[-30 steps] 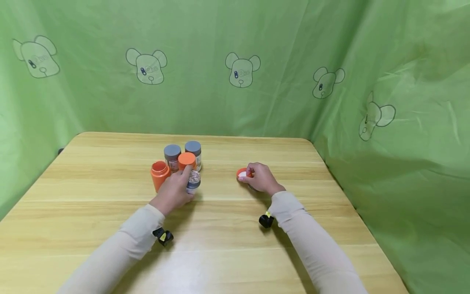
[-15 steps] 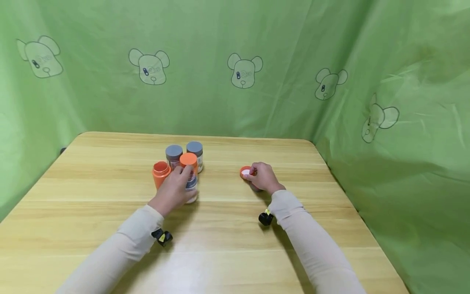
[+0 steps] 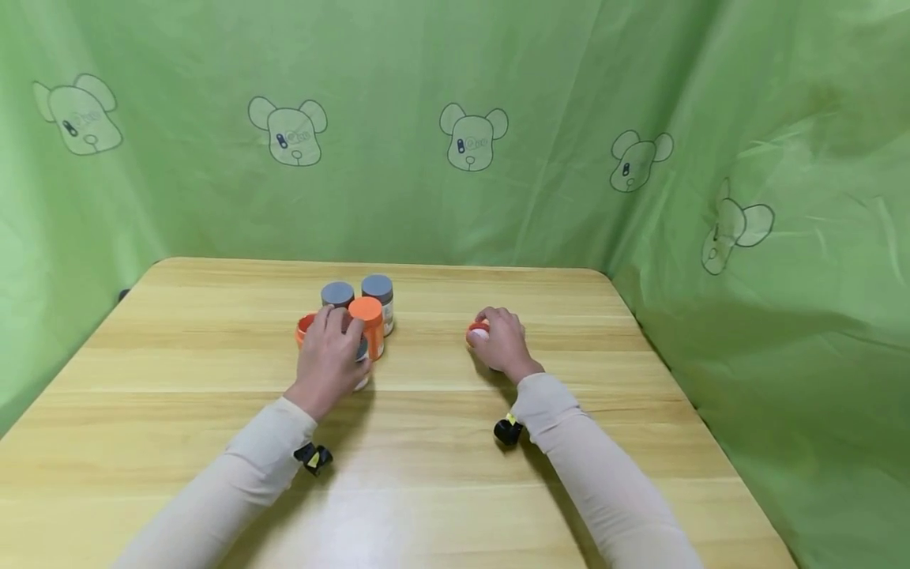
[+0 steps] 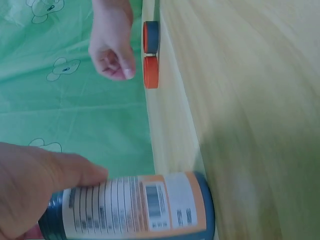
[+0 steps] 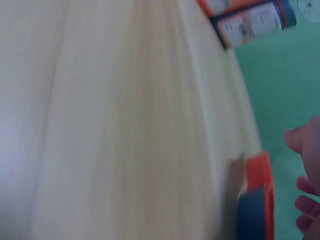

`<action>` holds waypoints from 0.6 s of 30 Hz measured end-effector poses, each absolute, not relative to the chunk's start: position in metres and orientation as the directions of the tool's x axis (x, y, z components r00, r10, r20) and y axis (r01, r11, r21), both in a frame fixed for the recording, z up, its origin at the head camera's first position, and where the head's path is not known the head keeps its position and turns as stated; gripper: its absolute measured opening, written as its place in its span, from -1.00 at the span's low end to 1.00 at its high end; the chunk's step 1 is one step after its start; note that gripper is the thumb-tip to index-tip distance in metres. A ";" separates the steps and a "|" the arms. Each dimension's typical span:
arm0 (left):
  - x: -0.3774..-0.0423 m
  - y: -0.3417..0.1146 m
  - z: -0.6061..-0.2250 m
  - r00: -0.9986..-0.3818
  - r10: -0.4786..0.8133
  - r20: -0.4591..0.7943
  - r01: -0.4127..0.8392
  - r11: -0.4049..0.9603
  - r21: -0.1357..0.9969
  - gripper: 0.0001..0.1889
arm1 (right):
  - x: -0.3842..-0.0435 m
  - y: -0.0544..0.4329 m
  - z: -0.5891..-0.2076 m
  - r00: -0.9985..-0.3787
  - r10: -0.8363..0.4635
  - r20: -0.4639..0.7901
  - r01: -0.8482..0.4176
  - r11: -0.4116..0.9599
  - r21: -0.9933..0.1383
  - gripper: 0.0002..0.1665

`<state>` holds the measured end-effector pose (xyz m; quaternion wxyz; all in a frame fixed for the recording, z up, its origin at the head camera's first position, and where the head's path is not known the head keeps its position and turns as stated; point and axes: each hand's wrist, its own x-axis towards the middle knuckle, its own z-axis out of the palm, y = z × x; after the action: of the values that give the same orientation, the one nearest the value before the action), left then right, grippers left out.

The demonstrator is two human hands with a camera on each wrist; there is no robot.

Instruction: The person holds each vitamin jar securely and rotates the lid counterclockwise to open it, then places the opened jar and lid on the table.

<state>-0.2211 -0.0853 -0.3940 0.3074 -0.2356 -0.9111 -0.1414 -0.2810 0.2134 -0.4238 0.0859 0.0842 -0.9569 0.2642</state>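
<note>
My left hand [image 3: 329,356] reaches over a labelled jar with a dark neck [image 4: 135,207] and grips it, the thumb lying along its side. The jar stands upright on the table; its top is hidden under the fingers. Just left of it is an uncapped orange jar [image 3: 306,322], mostly covered by the hand. To the right, my right hand [image 3: 501,340] hovers beside two lids, an orange lid [image 4: 151,72] and a dark grey lid [image 4: 152,37], lying side by side. Its fingers are loosely curled, hold nothing and stand apart from both lids.
Behind my left hand stand an orange-capped jar [image 3: 366,324] and two grey-lidded jars, one on the left [image 3: 337,293] and one on the right [image 3: 377,286]. The wooden table [image 3: 426,450] ends at a green curtain [image 3: 384,197] at the back and sides.
My left hand has shifted left with the dark-necked jar, now covering more of the open orange jar. My right hand has come away from the orange lid, which stays on the table.
</note>
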 end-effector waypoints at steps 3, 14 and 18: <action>-0.222 -0.086 -0.396 -0.665 0.341 0.665 0.542 0.832 0.116 -0.54 | -0.277 0.197 -0.419 -0.954 -0.195 0.228 -0.290 0.792 -0.537 -0.55; -0.217 -0.079 -0.388 -0.625 0.277 0.730 0.617 0.748 0.244 -0.30 | -0.265 0.114 -0.389 -0.862 -0.459 0.214 -0.499 0.701 -0.509 -0.20; -0.216 -0.077 -0.382 -0.592 0.255 0.765 0.649 0.713 0.265 -0.28 | -0.271 0.098 -0.388 -0.845 -0.516 0.141 -0.520 0.731 -0.441 -0.13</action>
<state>-0.2158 -0.0774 -0.3822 0.3653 -0.2657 -0.8504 -0.2698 -0.2712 0.0978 -0.3882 0.0045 0.2785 -0.9303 0.2386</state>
